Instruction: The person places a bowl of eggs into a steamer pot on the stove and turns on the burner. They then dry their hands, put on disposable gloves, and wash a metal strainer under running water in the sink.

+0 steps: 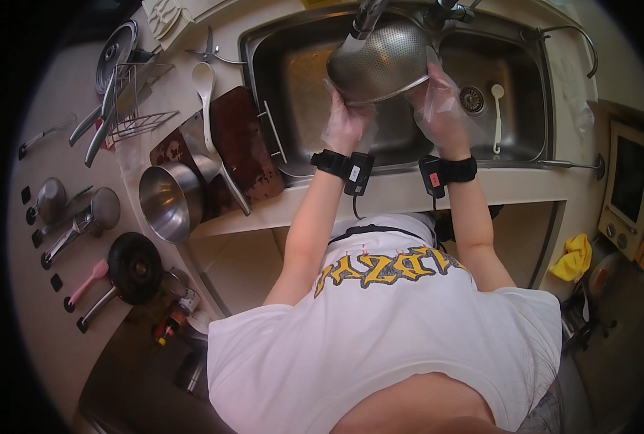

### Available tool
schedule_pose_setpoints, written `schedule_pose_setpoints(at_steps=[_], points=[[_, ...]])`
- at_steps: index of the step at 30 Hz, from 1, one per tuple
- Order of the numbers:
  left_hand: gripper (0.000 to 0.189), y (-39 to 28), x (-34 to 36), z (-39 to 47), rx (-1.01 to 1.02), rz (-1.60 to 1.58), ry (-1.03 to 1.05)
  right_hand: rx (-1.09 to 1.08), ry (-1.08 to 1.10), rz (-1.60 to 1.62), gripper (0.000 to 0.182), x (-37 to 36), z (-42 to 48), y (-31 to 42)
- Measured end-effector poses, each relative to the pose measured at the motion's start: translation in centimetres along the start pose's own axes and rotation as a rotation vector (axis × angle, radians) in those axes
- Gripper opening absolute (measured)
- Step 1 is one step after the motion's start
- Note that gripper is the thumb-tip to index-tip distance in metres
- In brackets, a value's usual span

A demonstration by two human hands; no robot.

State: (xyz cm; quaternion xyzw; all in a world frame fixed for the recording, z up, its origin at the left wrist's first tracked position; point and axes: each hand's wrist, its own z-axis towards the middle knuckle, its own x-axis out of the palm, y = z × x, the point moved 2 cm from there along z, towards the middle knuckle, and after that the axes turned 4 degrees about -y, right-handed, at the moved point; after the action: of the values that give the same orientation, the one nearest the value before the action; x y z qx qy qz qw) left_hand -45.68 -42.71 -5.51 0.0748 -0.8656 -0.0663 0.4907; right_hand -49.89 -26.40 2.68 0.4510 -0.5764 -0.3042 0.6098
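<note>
A perforated metal colander [384, 62] is held tilted over the left basin [311, 125] of a double steel sink. My left hand [349, 116], in a clear plastic glove, grips its rim at the lower left. On the right side of the rim is my right hand [441, 108], gloved the same way. The faucet spout [366, 21] hangs directly above the colander, and a pale stream, seemingly water, falls from it onto the metal. Both my wrists carry black strapped devices. The inside of the colander faces away and is hidden.
In the right basin lies a white long-handled spoon [497, 116] beside the drain [472, 100]. Left of the sink are a dark red cutting board [257, 163], a steel bowl [170, 200], a white ladle [203, 81] and a wire rack [140, 122] with knives. A yellow cloth [571, 257] hangs at right.
</note>
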Motion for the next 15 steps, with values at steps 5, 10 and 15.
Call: schedule_pose_setpoints(at_steps=[5,10,15], points=[[0.031,-0.4,3.2,-0.9,0.066,0.119,0.079,0.184,0.101,0.253,0.025,3.9,0.7,-3.0],[0.026,-3.4,1.7,-0.7,0.164,0.233,0.135,-0.626,0.263,-0.878,0.026,5.3,0.2,-2.7],[0.026,-5.1,0.3,-1.5,0.203,0.108,0.178,0.169,-0.335,-0.323,0.021,3.1,-0.2,-5.2]])
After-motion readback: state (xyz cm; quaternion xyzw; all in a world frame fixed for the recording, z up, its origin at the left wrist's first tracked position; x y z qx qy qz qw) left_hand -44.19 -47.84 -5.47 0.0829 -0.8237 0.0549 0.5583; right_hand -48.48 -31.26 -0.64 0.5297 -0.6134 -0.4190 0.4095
